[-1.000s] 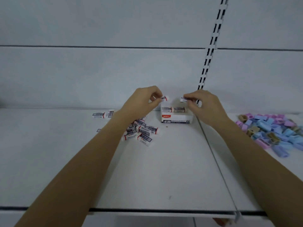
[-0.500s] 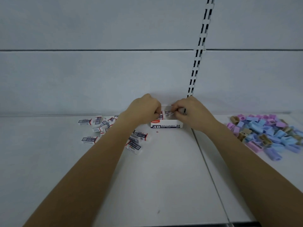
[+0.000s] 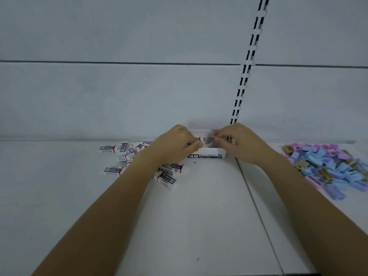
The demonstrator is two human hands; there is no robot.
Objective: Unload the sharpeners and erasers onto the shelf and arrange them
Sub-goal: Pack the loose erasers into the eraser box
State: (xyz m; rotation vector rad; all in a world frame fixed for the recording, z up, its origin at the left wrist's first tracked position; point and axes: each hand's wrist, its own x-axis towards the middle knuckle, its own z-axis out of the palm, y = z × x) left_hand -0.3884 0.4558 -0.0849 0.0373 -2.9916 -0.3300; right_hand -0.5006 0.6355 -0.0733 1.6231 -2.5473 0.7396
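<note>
Top to bottom by size:
- Back wall (image 3: 119, 96) fills the upper half of frame. One horizontal seam across it. Slotted upright (image 3: 247, 66) runs from top edge right of centre down behind the right hand, so its foot is hidden.
- Shelf (image 3: 199, 226) fills the lower half, cut off by the bottom and side edges. A panel joint (image 3: 256, 206) runs diagonally at lower right.
- Sharpeners (image 3: 328, 168): loose heap at right of frame, blue, purple, pink and tan, cut by the right edge. Too jumbled for us to count.
- Loose erasers (image 3: 127, 152): scattered left of centre, white with dark sleeves. Our left forearm covers several, so the count is unclear.
- Eraser box (image 3: 209, 155): centre of frame against the wall, open on top, "4B ERASER 24" on the front. Both ends are hidden under our hands.
- Left hand (image 3: 175, 146): over the box's left end, fingers curled, pinching a white-ended eraser (image 3: 201, 144). Only its tip shows.
- Right hand (image 3: 243, 144): over the box's right end, fingers curled onto a tilted eraser (image 3: 212, 144), mostly covered.
- Boxed erasers (image 3: 208, 138): a couple visible between our hands. The rest of the box's contents we can't make out.
- Red speck (image 3: 195, 162) on the shelf just in front of the box, too small to identify.
</note>
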